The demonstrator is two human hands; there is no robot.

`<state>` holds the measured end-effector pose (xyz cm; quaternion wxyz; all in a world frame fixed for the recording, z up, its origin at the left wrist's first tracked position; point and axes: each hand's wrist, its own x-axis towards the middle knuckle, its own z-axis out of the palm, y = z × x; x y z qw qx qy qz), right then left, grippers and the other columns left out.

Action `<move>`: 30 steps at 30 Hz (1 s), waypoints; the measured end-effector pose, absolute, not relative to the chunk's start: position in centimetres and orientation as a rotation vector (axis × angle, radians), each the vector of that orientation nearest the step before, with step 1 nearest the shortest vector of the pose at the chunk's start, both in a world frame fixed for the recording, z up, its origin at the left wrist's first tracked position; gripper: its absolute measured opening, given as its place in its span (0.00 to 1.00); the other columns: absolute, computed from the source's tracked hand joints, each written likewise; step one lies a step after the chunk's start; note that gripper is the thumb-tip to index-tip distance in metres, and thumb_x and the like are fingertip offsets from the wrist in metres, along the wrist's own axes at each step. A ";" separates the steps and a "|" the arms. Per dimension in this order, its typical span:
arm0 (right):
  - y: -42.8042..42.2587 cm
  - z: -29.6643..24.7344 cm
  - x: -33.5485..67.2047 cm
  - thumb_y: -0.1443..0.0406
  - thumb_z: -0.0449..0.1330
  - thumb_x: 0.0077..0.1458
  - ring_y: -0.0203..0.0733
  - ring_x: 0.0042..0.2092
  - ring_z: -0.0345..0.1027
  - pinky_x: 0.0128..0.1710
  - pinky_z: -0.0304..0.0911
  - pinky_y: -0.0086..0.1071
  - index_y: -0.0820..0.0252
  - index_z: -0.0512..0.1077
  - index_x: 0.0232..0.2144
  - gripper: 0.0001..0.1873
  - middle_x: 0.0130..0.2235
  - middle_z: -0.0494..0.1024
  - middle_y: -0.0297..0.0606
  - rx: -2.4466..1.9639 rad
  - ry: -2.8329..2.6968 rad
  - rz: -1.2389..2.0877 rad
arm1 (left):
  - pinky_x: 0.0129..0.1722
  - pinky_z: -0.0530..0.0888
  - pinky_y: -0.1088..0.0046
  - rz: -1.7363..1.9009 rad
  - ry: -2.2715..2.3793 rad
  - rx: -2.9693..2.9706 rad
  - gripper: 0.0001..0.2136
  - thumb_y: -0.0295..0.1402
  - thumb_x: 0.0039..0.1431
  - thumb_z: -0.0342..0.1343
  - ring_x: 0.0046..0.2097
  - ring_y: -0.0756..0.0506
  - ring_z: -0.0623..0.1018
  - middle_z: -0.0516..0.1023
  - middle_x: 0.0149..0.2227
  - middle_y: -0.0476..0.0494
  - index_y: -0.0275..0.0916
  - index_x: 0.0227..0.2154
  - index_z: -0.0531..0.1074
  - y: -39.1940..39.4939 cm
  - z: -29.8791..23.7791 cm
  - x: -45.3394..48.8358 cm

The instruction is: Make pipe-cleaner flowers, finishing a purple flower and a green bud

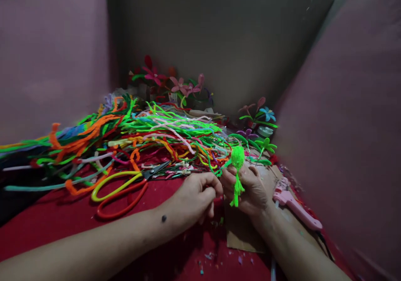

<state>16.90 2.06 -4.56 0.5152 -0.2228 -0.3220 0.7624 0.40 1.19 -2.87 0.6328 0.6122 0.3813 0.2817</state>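
My right hand [252, 189] is closed on a bright green fuzzy pipe-cleaner piece [237, 158]. Its rounded head sticks up above the fingers, and short loose ends hang down below. Just to the left, my left hand [196, 195] is curled with its fingertips near the right hand; whether anything sits between those fingers is hidden. Scissors [147, 174] with one yellow and one red handle lie to the left of my left hand, blades pointing toward the pile. Beyond both hands spreads a tangled heap of coloured pipe cleaners [175, 130].
A pink glue gun [296, 208] rests on a cardboard piece [246, 233] at the right. Finished pipe-cleaner flowers, pink [178, 84] and blue [267, 114], stand at the back. Small scraps [209, 256] dot the red cloth [140, 243]. Panels enclose the workspace.
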 end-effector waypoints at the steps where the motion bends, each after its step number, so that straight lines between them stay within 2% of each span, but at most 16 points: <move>1: 2.0 -4.6 16.9 0.64 0.67 0.40 0.27 0.19 0.54 0.15 0.54 0.20 0.62 0.66 0.24 0.13 0.21 0.64 0.27 -0.529 -0.772 1.843 | 0.13 0.58 0.82 0.649 0.849 1.422 0.06 0.25 0.52 0.42 0.13 0.55 0.61 0.64 0.13 0.57 0.39 0.28 0.63 1.1 -3.0 0.5; 4: 2.0 -4.8 16.8 0.63 0.67 0.40 0.28 0.19 0.53 0.16 0.55 0.20 0.62 0.65 0.23 0.13 0.20 0.62 0.27 -0.523 -0.788 1.877 | 0.15 0.62 0.81 0.642 0.759 1.457 0.06 0.30 0.57 0.40 0.15 0.54 0.64 0.66 0.15 0.56 0.39 0.30 0.62 0.8 -3.4 0.6; 8: 2.2 -5.3 16.7 0.63 0.66 0.43 0.27 0.19 0.52 0.18 0.55 0.20 0.62 0.67 0.25 0.11 0.21 0.63 0.28 -0.488 -0.772 1.877 | 0.13 0.62 0.82 0.564 0.719 1.335 0.06 0.33 0.59 0.39 0.13 0.55 0.65 0.67 0.15 0.56 0.39 0.30 0.59 0.8 -3.6 0.2; 13: 2.0 -5.1 16.8 0.65 0.64 0.45 0.26 0.18 0.44 0.15 0.51 0.19 0.62 0.67 0.25 0.08 0.21 0.60 0.27 -0.425 -0.772 1.910 | 0.11 0.61 0.83 0.500 0.744 1.195 0.07 0.36 0.58 0.42 0.12 0.53 0.67 0.69 0.13 0.54 0.39 0.28 0.59 1.3 -3.9 -0.6; 21: 1.3 -4.4 16.8 0.64 0.62 0.46 0.28 0.18 0.39 0.13 0.46 0.20 0.60 0.66 0.22 0.09 0.20 0.55 0.25 -0.431 -0.859 1.826 | 0.09 0.58 0.84 0.271 0.694 1.221 0.07 0.35 0.57 0.44 0.10 0.54 0.65 0.68 0.12 0.55 0.39 0.26 0.59 -0.3 -5.6 -0.5; 27: 1.2 -4.0 16.9 0.62 0.66 0.41 0.28 0.19 0.38 0.13 0.46 0.20 0.59 0.68 0.22 0.10 0.20 0.56 0.26 -0.435 -0.851 1.814 | 0.09 0.56 0.84 0.309 0.784 1.434 0.07 0.31 0.56 0.42 0.10 0.56 0.60 0.63 0.11 0.58 0.39 0.25 0.60 -0.6 -4.6 -0.1; 30: 1.1 -3.6 16.9 0.61 0.67 0.39 0.29 0.19 0.38 0.13 0.45 0.21 0.58 0.68 0.21 0.12 0.20 0.56 0.27 -0.457 -0.851 1.796 | 0.12 0.57 0.85 0.347 0.796 1.568 0.06 0.29 0.54 0.44 0.12 0.56 0.63 0.62 0.12 0.58 0.38 0.23 0.62 -0.8 -4.7 0.3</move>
